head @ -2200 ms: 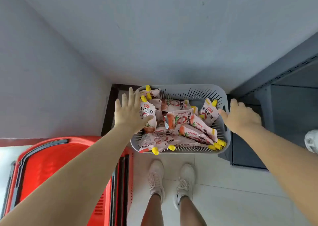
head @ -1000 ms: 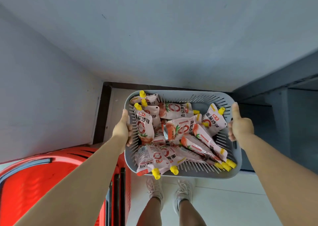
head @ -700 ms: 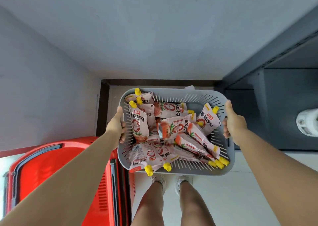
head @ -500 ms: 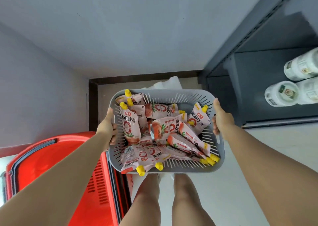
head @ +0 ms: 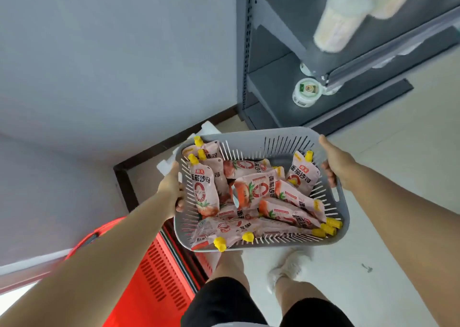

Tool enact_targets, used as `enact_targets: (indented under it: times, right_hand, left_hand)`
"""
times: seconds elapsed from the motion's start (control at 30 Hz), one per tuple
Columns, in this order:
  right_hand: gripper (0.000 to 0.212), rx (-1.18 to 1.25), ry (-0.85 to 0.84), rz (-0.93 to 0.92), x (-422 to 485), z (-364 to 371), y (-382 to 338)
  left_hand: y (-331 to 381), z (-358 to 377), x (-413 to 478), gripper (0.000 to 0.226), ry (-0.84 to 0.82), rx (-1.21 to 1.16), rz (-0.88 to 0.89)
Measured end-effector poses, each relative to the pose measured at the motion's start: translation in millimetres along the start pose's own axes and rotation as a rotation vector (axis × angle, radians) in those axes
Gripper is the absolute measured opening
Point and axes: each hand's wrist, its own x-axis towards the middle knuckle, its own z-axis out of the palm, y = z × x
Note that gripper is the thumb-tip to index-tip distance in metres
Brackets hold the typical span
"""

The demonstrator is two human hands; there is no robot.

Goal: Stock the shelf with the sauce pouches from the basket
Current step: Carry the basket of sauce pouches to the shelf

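Note:
A grey slotted basket [head: 278, 139] is held up in front of me, above the floor. It is full of several pink sauce pouches [head: 258, 190] with yellow caps. My left hand [head: 171, 186] grips the basket's left rim, fingers curled under the edge. My right hand [head: 333, 161] grips the right rim by its handle slot, thumb on top. The grey metal shelf [head: 278, 83] stands at the upper right, beyond the basket.
White-lidded tubs [head: 307, 93] sit on a low shelf board; pale blurred containers [head: 341, 18] lie on the board above. A red shopping basket [head: 149, 264] stands on the floor at my lower left. A grey wall fills the left. My legs and shoes are below.
Both hands took hold of the grey basket and lifted it off the floor. The view and the basket have swung right, bringing the shelf into sight.

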Motion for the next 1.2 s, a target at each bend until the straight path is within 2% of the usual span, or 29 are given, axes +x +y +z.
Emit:
enact_targets:
  times: [0.4, 0.7, 1.07, 1.2]
  right_hand:
    - [0.065, 0.321, 0.138, -0.027, -37, -194, 78]
    - [0.060, 0.540, 0.233, 0.038, -50, -339, 140]
    - [0.062, 0.694, 0.435, 0.070, -11, -483, 174]
    - [0.062, 0.778, 0.455, 0.109, 19, -526, 167]
  left_hand:
    - [50, 165, -117, 0.060, -0.104, 0.331, 0.246]
    - [84, 313, -204, 0.062, -0.289, 0.543, 0.364]
    - [143, 521, -240, 0.058, -0.522, 0.769, 0.450]
    - [174, 599, -239, 0.059, -0.545, 0.863, 0.446]
